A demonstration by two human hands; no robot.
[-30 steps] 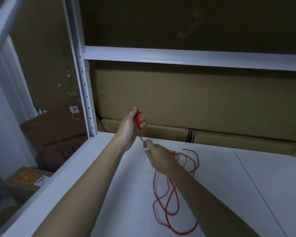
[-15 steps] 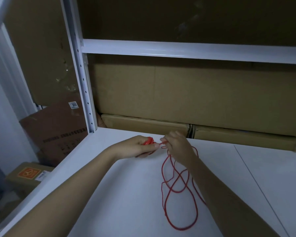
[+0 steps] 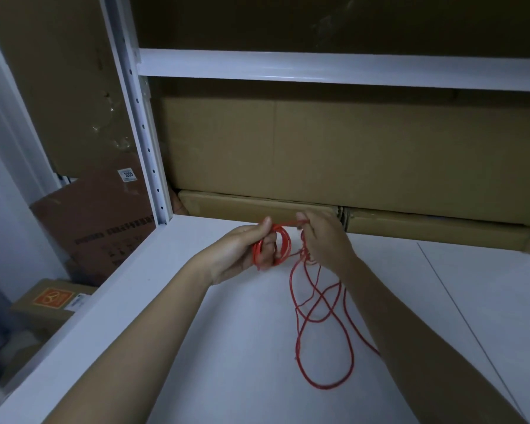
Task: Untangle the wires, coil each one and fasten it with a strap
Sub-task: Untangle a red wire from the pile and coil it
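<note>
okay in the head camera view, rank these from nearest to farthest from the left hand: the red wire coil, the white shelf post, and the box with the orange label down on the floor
1. Red wire coil: gripped in the left hand itself, over the white shelf.
2. White shelf post: upright, up and to the left of that hand.
3. Box with the orange label: low at the far left, below the shelf edge.

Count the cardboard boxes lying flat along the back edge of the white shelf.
2. One flat box lies behind the left hand, the other flat box to its right, end to end. A larger carton sits above them; more may be hidden.
</note>
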